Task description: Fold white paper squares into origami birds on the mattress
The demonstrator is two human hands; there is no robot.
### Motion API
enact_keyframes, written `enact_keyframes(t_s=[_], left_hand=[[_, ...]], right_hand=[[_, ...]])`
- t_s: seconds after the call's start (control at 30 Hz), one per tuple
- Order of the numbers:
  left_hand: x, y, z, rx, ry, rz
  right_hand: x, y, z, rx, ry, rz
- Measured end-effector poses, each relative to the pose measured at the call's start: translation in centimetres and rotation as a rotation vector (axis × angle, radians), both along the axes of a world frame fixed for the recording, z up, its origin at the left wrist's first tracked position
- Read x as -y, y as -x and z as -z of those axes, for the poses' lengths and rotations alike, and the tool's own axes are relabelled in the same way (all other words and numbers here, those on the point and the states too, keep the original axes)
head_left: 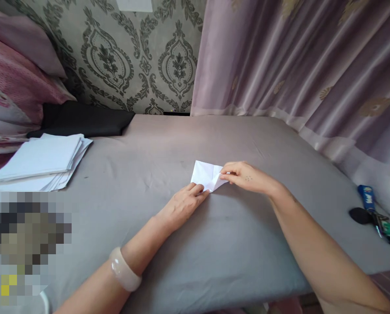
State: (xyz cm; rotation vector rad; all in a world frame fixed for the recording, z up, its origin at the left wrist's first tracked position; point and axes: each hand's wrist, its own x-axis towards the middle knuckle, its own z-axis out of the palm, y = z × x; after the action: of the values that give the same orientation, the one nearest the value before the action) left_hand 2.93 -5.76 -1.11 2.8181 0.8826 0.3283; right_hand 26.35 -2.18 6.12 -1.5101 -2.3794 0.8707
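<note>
A small folded sheet of white paper (204,172) lies near the middle of the grey cloth-covered table (234,257), with creases running across it. My left hand (185,203) rests on its lower left edge, fingers stretched flat and pressing it to the cloth. At the paper's right side, my right hand (244,175) pinches a corner between thumb and fingers, and that flap looks slightly raised. A pale bangle (125,269) circles my left wrist.
A stack of white paper (41,159) lies at the left, in front of a folded black cloth (90,120). At the right edge are a blue packet (366,197) and several small dark and green items (388,229). Curtains (263,56) hang along the right side.
</note>
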Motion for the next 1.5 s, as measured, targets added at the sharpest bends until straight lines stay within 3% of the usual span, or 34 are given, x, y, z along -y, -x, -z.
enact_keyframes(t_s=[0.17, 0.4, 0.53, 0.77, 0.9, 0.97, 1.13, 1.5], left_hand=[[0.0, 0.0, 0.1, 0.031, 0.019, 0.013], [0.1, -0.2, -0.4, -0.035, 0.021, 0.0], [0.0, -0.1, -0.1, 0.033, 0.047, -0.011], [-0.1, 0.0, 0.2, 0.05, 0.068, 0.002], [0.0, 0.0, 0.0, 0.02, 0.069, -0.023], [0.0, -0.1, 0.0, 0.015, 0.072, -0.024], [-0.1, -0.1, 0.1, 0.022, 0.076, -0.003], [-0.5, 0.4, 1.8, 0.066, 0.084, -0.16]], right_hand=[[0.9, -0.6, 0.6, -0.118, 0.055, 0.038], [0.1, 2.5, -0.2, 0.112, -0.124, 0.043], [-0.4, 2.7, -0.4, 0.184, -0.138, 0.057], [2.0, 0.3, 1.5, -0.164, -0.075, 0.126], [4.7, 1.5, 2.9, -0.257, -0.422, 0.507], [5.7, 2.5, 3.7, -0.187, -0.413, 0.605], [6.6, 4.5, 5.3, 0.048, -0.256, 0.487], [6.8, 6.5, 6.2, 0.289, -0.387, 0.418]])
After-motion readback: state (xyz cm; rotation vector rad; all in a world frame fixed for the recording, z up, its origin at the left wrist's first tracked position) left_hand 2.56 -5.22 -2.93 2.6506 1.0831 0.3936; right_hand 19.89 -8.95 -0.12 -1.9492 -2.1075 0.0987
